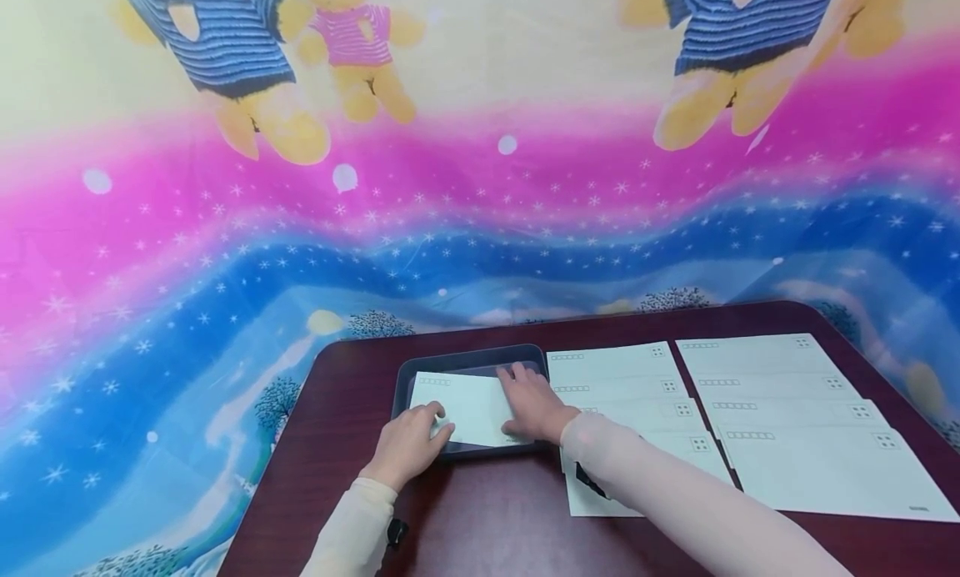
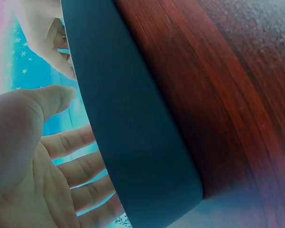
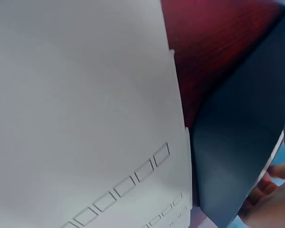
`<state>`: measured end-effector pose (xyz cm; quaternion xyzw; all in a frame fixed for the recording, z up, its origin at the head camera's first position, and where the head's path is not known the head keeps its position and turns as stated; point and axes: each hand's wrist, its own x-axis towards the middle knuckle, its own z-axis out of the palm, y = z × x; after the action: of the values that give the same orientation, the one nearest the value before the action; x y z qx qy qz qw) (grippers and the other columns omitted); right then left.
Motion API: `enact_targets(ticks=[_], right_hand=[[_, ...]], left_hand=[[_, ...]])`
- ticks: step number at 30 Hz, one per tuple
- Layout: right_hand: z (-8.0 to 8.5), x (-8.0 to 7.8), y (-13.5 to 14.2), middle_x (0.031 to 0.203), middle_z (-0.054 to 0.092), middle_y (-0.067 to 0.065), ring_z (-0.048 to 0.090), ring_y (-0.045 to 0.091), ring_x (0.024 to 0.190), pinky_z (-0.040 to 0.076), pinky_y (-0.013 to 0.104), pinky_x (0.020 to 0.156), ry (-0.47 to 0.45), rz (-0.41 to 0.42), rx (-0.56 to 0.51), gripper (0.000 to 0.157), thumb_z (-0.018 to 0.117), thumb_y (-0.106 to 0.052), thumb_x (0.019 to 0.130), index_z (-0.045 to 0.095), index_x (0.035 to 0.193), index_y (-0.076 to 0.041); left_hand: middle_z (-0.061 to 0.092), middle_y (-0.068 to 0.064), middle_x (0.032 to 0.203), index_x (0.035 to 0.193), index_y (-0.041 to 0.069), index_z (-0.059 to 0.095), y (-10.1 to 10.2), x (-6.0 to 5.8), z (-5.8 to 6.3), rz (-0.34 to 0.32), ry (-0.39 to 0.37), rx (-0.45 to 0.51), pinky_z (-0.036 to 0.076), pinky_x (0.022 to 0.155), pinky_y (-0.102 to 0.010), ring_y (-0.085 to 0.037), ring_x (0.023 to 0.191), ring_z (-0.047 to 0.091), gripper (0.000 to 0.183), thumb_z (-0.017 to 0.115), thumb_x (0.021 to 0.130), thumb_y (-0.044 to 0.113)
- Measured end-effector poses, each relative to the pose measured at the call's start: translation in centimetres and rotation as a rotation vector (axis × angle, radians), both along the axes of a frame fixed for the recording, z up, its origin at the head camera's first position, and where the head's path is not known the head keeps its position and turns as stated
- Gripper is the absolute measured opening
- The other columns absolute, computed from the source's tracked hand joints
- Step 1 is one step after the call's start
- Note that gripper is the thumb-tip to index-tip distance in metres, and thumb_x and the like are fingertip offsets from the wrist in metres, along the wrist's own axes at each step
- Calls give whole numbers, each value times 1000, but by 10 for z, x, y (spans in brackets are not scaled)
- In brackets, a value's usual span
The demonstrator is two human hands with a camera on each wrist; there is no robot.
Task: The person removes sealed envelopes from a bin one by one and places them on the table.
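A white envelope with a row of small printed boxes lies in a dark rectangular tray. My left hand is at the tray's front-left corner, fingers and thumb over the envelope's left end. In the left wrist view those fingers extend loosely behind the tray wall, the thumb apart from them. My right hand lies spread over the envelope's right end, hiding that edge; its fingers point to the tray's back and its thumb is near the front.
Right of the tray, overlapping white envelopes form one column, partly under my right forearm. A second column of envelopes lies farther right, reaching the dark red table's right edge. A patterned cloth hangs behind the table.
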<state>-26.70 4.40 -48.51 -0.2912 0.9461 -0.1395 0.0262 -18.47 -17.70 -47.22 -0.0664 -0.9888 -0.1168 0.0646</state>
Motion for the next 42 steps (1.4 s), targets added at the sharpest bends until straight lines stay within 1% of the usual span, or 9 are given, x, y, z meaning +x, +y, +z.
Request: enact_targets(ticks=[7, 11, 14, 22, 33, 35, 37, 40, 42], right_hand=[[4, -3, 2, 135, 60, 16, 57, 34, 122, 44, 50, 101, -1, -4, -88, 66, 81, -28, 86, 54, 143, -9], [5, -3, 2, 132, 67, 13, 61, 35, 123, 47, 51, 102, 2, 8, -172, 44, 68, -15, 96, 59, 138, -8], [7, -2, 1, 132, 68, 12, 63, 32, 123, 48, 50, 105, -12, 8, -219, 36, 57, -7, 100, 61, 136, -7], [19, 1, 1, 135, 66, 12, 62, 30, 127, 50, 47, 105, -99, -33, -345, 35, 50, -4, 104, 62, 136, -7], [30, 3, 8, 133, 67, 8, 66, 24, 117, 53, 43, 97, -120, -64, -427, 34, 49, -4, 103, 64, 134, -8], [33, 4, 9, 133, 67, 8, 67, 21, 110, 54, 41, 95, -120, -74, -435, 34, 50, -5, 103, 64, 134, -8], [36, 4, 10, 131, 68, 9, 67, 18, 94, 53, 39, 89, -125, -75, -441, 34, 50, -5, 103, 63, 134, -8], [41, 4, 11, 129, 69, 10, 59, 16, 75, 49, 37, 81, -127, -70, -449, 34, 50, -4, 103, 63, 134, -7], [44, 3, 13, 128, 69, 10, 58, 17, 75, 48, 36, 79, -121, -71, -451, 33, 50, -4, 103, 64, 133, -7]], left_hand=[[74, -5, 89, 109, 11, 71, -2, 1, 2, -14, 21, 2, 50, 59, -32, -8, 64, 55, 26, 69, 95, 33], [73, -4, 88, 109, 12, 71, -2, 1, 3, -11, 14, -3, 50, 59, -32, -7, 64, 54, 27, 69, 95, 34], [74, -5, 91, 109, 12, 71, -1, 2, 5, -7, 11, 1, 51, 61, -33, -8, 66, 57, 27, 69, 95, 35], [76, -6, 104, 113, 12, 71, -2, 4, 11, 24, 11, 48, 57, 70, -38, -15, 82, 69, 29, 69, 96, 35], [75, -5, 107, 117, 13, 70, -3, 6, 22, 30, 35, 82, 58, 72, -41, -18, 89, 71, 31, 68, 96, 35], [75, -6, 107, 118, 13, 69, -3, 7, 24, 25, 41, 84, 58, 73, -40, -18, 89, 71, 31, 68, 96, 35], [75, -6, 107, 118, 13, 69, -2, 8, 27, 18, 46, 92, 58, 72, -40, -19, 90, 71, 31, 68, 96, 34], [75, -6, 107, 118, 13, 69, 0, 9, 31, 10, 55, 102, 57, 71, -40, -19, 89, 70, 30, 68, 97, 34], [75, -6, 107, 118, 13, 69, 2, 9, 33, 8, 63, 108, 57, 70, -39, -19, 89, 70, 30, 68, 97, 35]])
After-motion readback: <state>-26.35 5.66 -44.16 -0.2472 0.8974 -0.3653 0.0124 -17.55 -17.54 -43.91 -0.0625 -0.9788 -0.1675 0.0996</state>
